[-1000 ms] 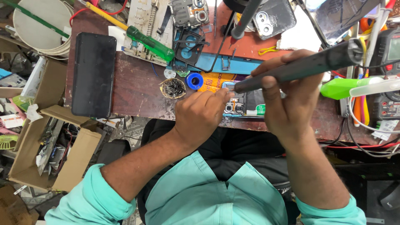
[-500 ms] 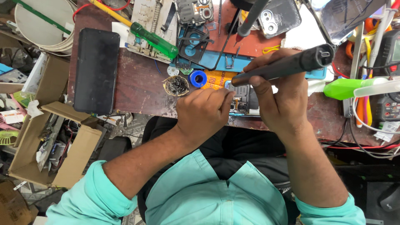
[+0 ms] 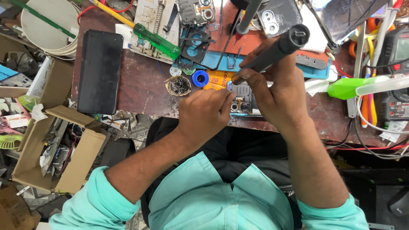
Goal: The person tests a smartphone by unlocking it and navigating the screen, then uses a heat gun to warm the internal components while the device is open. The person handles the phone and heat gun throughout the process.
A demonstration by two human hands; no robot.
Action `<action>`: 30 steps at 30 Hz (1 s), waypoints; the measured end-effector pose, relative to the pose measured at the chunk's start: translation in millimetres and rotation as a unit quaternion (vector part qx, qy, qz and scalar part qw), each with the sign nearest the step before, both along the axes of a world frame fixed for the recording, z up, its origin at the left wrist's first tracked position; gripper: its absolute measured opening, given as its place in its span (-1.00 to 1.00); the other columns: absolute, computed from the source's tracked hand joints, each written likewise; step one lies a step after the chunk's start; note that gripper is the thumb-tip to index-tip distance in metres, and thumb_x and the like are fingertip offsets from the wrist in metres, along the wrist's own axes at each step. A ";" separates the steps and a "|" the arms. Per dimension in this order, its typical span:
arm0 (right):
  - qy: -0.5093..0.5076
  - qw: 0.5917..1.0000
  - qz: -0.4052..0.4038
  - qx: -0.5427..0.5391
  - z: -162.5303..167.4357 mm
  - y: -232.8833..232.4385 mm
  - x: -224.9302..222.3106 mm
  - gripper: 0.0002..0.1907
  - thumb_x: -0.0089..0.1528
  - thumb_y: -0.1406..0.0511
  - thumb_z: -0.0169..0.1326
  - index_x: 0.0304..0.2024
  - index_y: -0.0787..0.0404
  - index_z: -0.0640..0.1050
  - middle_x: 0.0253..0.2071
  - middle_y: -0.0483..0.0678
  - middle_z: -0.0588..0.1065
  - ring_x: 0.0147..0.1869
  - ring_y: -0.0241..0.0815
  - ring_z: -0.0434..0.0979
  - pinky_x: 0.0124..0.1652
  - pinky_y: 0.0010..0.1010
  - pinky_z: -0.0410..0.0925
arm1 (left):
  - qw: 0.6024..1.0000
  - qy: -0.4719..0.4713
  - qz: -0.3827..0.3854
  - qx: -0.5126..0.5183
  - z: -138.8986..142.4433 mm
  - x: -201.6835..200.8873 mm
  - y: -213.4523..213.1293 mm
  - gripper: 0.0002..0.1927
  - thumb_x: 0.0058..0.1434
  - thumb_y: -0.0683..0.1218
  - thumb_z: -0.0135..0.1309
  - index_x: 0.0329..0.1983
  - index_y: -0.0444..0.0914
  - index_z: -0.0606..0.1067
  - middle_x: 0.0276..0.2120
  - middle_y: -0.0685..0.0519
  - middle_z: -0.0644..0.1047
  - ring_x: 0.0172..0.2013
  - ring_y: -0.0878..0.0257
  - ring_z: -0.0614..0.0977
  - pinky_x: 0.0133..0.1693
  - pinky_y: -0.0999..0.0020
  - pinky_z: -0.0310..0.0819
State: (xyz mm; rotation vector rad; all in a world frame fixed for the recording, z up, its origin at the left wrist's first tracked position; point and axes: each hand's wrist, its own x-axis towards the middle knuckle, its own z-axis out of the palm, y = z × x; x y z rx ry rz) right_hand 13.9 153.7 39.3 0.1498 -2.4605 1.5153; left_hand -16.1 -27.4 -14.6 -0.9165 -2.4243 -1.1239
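Note:
My right hand [image 3: 277, 96] grips a thick black pen-shaped tool [image 3: 272, 50], its tip pointing down at an opened phone [image 3: 241, 99] lying at the near edge of the brown workbench [image 3: 142, 87]. My left hand [image 3: 204, 114] rests on the phone's left side, fingers pinched together at its exposed parts next to the tool tip. Whether those fingers hold a small piece is hidden. A blue ring [image 3: 200, 79] and a small round dish of dark residue [image 3: 178, 85] sit just left of the phone.
A black phone [image 3: 99, 70] lies face down at the bench's left. A green-handled screwdriver [image 3: 156, 41], a blue mat with phone parts [image 3: 200, 47] and another phone back [image 3: 279, 16] lie further back. Cables and a green bottle [image 3: 347, 88] are on the right. An open cardboard box [image 3: 59, 149] sits below left.
The black tool has tilted more upright in my right hand, its rear end swinging left. My left hand stays pinched at the phone. The view has shifted slightly.

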 end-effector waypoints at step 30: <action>0.032 0.999 -0.003 -0.005 -3.3 -0.4 1.1 -0.68 0.47 0.42 0.03 0.16 0.33 0.22 -0.03 0.11 0.55 0.03 -0.04 0.72 -0.01 -0.32 0.56 | 0.996 -0.029 -0.017 0.085 -2.2 -1.7 -4.1 -0.87 0.21 -0.10 0.31 -0.34 -0.23 0.59 -0.46 0.00 0.56 -0.44 0.04 0.61 -0.35 0.17 0.49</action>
